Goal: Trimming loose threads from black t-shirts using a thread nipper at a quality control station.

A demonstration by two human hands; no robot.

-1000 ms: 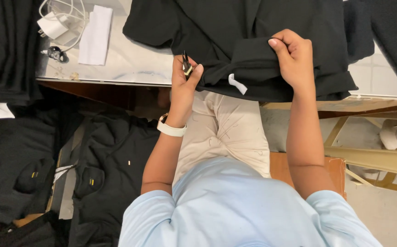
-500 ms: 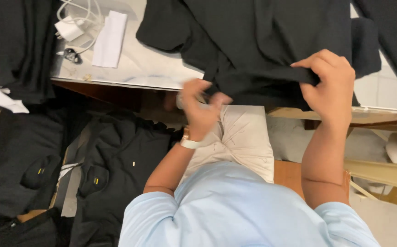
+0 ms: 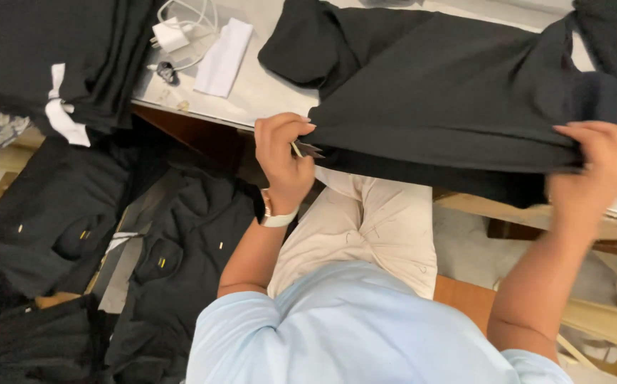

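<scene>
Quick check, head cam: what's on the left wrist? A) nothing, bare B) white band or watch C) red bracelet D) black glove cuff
B: a white band circles the wrist just below the left hand, which pinches the near edge of the black garment at the table's edge.

My left hand [image 3: 285, 160] is raised at the near edge, fingers curled and thumb pressed to forefinger in a pinch, wrist bent back, forearm angled upward. My right hand [image 3: 589, 171] is lifted further right, fingers clenched, palm turned away, its forearm rising steeply.
</scene>
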